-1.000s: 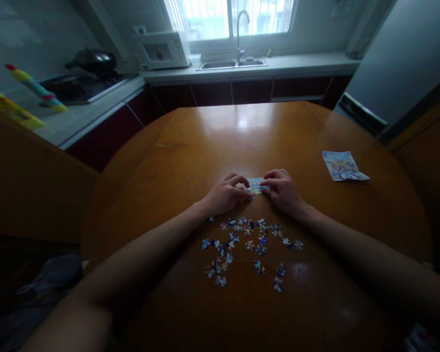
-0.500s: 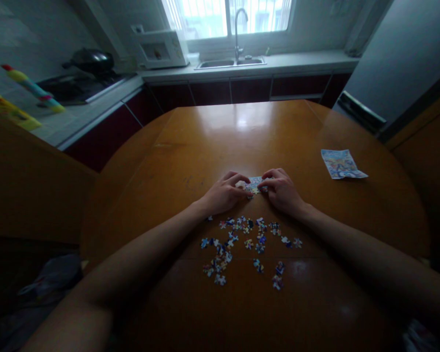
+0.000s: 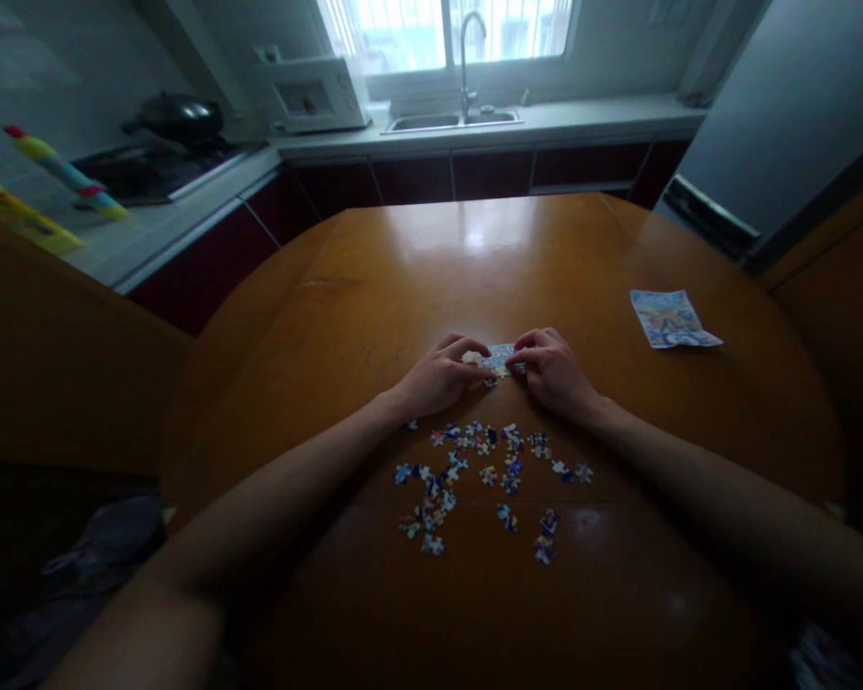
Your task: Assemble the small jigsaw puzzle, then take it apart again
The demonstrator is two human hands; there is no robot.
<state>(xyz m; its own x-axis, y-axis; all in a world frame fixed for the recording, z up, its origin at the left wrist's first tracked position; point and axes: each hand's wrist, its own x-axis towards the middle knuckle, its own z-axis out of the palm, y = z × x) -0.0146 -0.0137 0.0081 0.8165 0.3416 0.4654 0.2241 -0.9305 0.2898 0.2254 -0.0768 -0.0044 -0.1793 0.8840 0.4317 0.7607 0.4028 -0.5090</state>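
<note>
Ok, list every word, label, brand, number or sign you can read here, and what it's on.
No readable text anywhere.
Joined puzzle section: any print too small.
Loose puzzle pieces: too small.
Printed sheet: any lettering too blurred.
Red-capped bottle, yellow container: any labels too blurred.
Microwave: any markings too small.

Between the left hand [image 3: 438,374] and the right hand [image 3: 552,372], a flat, rectangular joined puzzle section [image 3: 501,356] shows pale blue and white, with yellow at its near edge. On the near side of both hands, small, knobbed loose puzzle pieces [image 3: 489,476] mix blue, white, yellow and navy. Beyond the right hand, a creased paper sheet [image 3: 672,319] bears a light-blue, white and yellow print. Under both hands, the rounded wooden table [image 3: 403,287] is orange-brown.
</note>
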